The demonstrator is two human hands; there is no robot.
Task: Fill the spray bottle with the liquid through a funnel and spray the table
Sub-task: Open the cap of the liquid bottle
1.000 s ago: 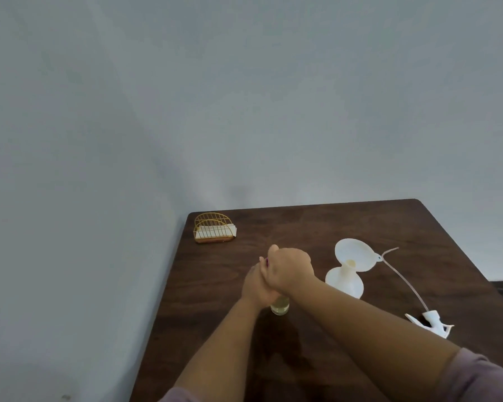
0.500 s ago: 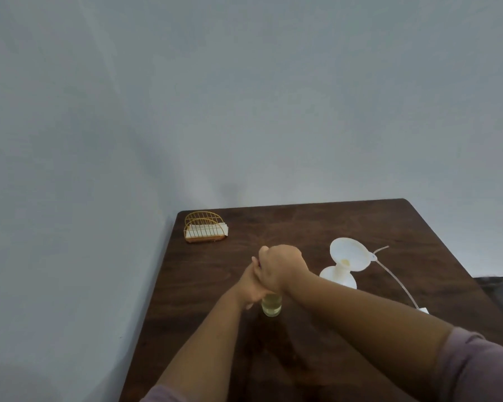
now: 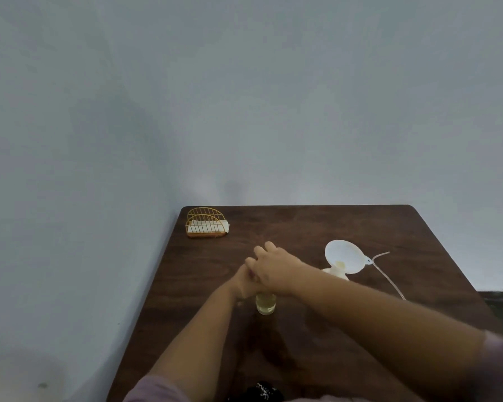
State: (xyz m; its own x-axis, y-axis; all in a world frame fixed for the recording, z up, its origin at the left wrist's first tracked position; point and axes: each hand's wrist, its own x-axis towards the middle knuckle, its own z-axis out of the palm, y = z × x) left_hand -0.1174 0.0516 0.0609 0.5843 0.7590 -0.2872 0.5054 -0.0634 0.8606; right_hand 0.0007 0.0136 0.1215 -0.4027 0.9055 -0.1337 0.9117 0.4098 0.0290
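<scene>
Both hands at the top of a small bottle of yellowish liquid, mid-table; funnel already seated in the white spray bottle to the right.

Dark wood table against a grey wall. Left hand curls round the upper part of the clear liquid bottle, holding it upright on the table; right hand lies over its top, fingers bent down on what I take for the cap, though the cap itself is hidden. White funnel sits tilted in the neck of the spray bottle, just right of the hands; the bottle is mostly hidden by the right forearm. The sprayer's dip tube trails loose beyond. Wire napkin holder at far left corner. Step, by my reading: opening the liquid. Next calls for lifting it across and pouring slowly into the tilted funnel, spray bottle steadied.
</scene>
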